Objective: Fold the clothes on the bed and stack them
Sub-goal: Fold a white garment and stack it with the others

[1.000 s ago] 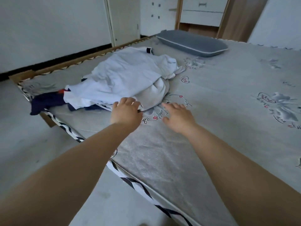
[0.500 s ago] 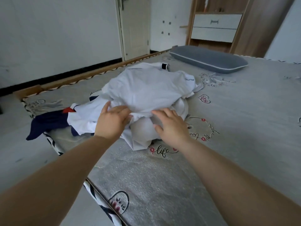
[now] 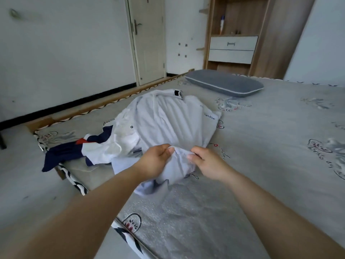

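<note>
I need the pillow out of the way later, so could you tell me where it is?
The grey pillow lies at the far end of the bed, beyond the clothes pile, before the wooden cabinet.

A home bedroom: a wide bed (image 3: 261, 146) under a grey printed sheet fills the view, with a grey pillow (image 3: 224, 83) at its far end, a heap of clothes (image 3: 168, 120) on it, a closed panelled door (image 3: 147, 40), and a wooden wardrobe unit (image 3: 242, 34) with white drawers (image 3: 232, 49).
</note>
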